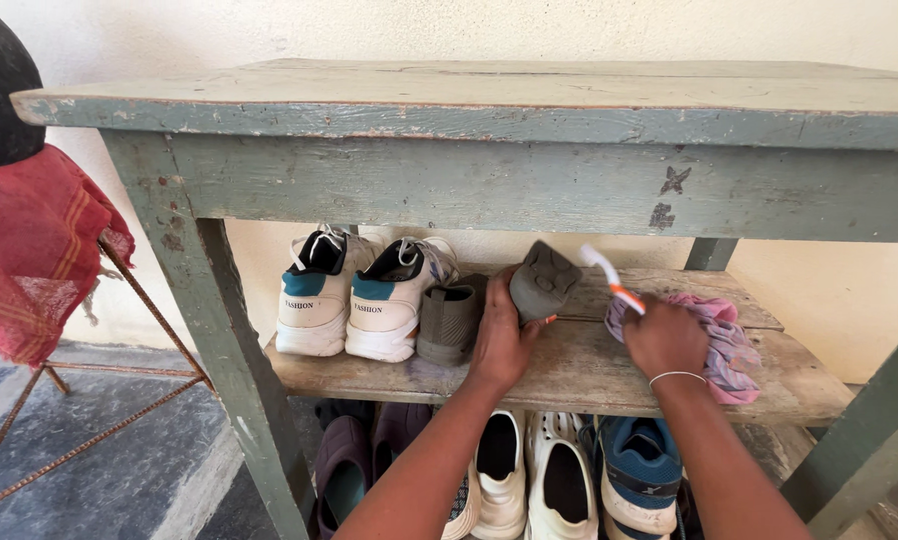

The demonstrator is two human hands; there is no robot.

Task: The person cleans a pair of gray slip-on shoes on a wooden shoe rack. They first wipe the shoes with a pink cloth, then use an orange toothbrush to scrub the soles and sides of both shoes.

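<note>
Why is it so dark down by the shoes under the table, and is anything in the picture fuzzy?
In the head view, the table top catches bright daylight while it shades the wooden shelf and the floor shoes below; the left hand tipping the grey shoe and the right hand with toothbrush and pink cloth look sharp; the table's edges bow slightly, as through a wide lens.

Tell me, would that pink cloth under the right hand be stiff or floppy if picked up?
Probably floppy: the pink cloth lies bunched in soft folds on the wooden shelf under the right hand. It looks thin, so likely light. It seems unlikely to roll or tip, though it might drag along the rough boards when pushed.
</note>
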